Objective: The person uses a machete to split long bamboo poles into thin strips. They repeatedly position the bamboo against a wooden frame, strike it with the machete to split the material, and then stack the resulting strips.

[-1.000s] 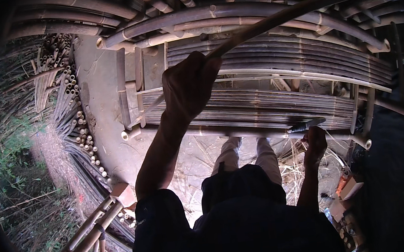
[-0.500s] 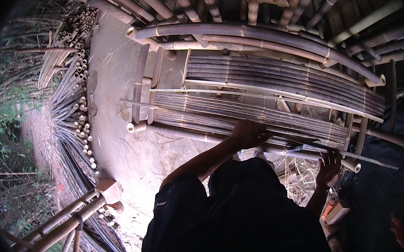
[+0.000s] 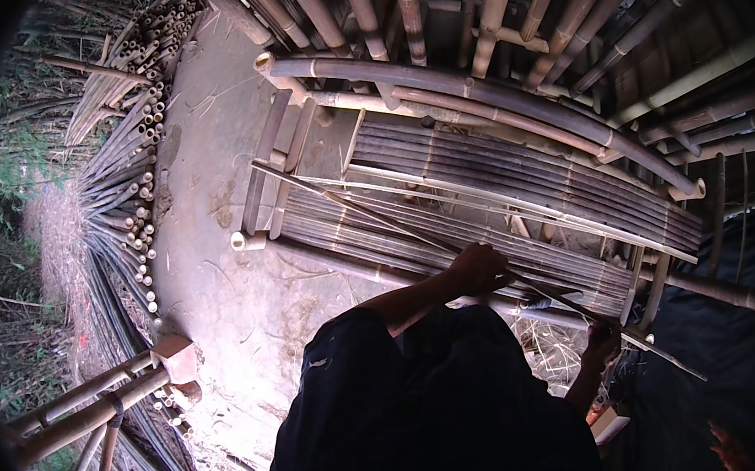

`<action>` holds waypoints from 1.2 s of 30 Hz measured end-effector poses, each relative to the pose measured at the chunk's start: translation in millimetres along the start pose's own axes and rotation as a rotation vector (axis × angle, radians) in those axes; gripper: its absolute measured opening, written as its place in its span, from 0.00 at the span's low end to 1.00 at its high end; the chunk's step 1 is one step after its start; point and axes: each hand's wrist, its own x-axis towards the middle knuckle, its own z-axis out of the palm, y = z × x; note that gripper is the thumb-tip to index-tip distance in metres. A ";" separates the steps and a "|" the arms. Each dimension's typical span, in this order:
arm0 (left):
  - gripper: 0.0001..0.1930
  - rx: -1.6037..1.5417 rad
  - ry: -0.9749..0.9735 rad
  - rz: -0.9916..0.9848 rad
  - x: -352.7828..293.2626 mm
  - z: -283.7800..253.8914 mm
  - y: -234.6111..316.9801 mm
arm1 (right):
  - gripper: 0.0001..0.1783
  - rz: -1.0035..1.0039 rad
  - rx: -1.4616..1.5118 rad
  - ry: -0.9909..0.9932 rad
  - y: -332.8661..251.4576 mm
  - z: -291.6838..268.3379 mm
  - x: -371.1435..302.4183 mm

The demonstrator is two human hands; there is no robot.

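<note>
Pale ground [image 3: 211, 143] lies beneath a slatted bamboo frame [image 3: 334, 260] — slanting across it is a long, narrow strip [image 3: 395, 225]. The left hand [image 3: 480, 269] is clasped around the strip near its middle; the right hand [image 3: 602, 344] is by its right-hand part — whether clasped on it, I cannot tell. Thick bamboo poles [image 3: 409, 11] stand beyond the frame; stacked bamboo [image 3: 110, 185] lies to the left.

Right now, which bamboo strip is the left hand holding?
The long, thin, dark strip running through the left hand: it slants across the slats, which lie side by side in rows.
</note>
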 end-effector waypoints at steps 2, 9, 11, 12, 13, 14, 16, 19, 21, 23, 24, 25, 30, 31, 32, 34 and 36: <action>0.17 0.020 0.130 0.067 -9.3 -9.3 4.1 | 0.24 -0.127 0.024 0.035 15.9 2.7 -0.7; 0.19 -0.375 -0.227 -0.207 -74.0 23.7 -9.8 | 0.13 0.157 0.116 0.186 20.1 31.8 1.4; 0.22 -0.004 0.017 0.046 -46.1 -13.1 30.9 | 0.17 -0.090 0.102 -0.018 63.2 4.9 1.0; 0.28 0.107 0.054 0.009 -42.6 -22.9 42.8 | 0.17 0.097 0.261 0.060 37.3 34.7 -13.7; 0.31 0.247 0.138 0.070 -29.9 -26.5 51.7 | 0.19 0.070 0.339 0.044 43.4 35.3 -18.0; 0.31 0.271 0.055 0.102 -20.5 -16.0 47.6 | 0.19 0.143 0.451 0.051 47.1 36.7 -16.5; 0.30 0.190 -0.241 0.064 -5.9 2.3 32.0 | 0.20 0.198 0.461 0.098 46.4 37.2 -14.3; 0.19 0.036 -0.588 -0.234 13.0 16.6 19.7 | 0.24 0.291 0.411 0.037 73.6 30.8 -3.8; 0.14 -0.205 -0.437 -0.152 -2.0 49.9 -2.0 | 0.38 0.476 0.611 0.042 70.8 28.6 3.7; 0.13 -0.144 -0.379 -0.175 -13.3 66.1 6.3 | 0.42 0.633 0.686 0.108 119.9 15.4 25.8; 0.13 -0.161 -0.407 -0.250 -15.1 68.3 16.5 | 0.39 0.682 0.571 0.205 147.6 13.0 35.8; 0.12 -0.179 -0.428 -0.330 -17.4 71.6 27.1 | 0.36 0.713 0.350 0.234 173.5 11.3 45.8; 0.13 -0.100 -0.382 -0.434 -33.7 101.1 43.3 | 0.31 0.641 -0.711 0.058 287.7 1.3 78.8; 0.13 -0.084 -0.385 -0.491 -34.3 103.9 48.3 | 0.32 0.706 -0.666 0.062 287.8 3.7 86.2; 0.13 -0.077 -0.363 -0.514 -35.2 106.4 52.0 | 0.33 0.768 -0.625 0.060 285.1 5.8 93.9; 0.11 -0.058 -0.383 -0.527 -36.2 107.0 54.1 | 0.37 0.893 -0.568 0.087 285.0 9.1 111.0; 0.10 -0.064 -0.368 -0.531 -42.4 107.5 56.2 | 0.40 0.929 -0.544 0.088 278.5 12.8 122.8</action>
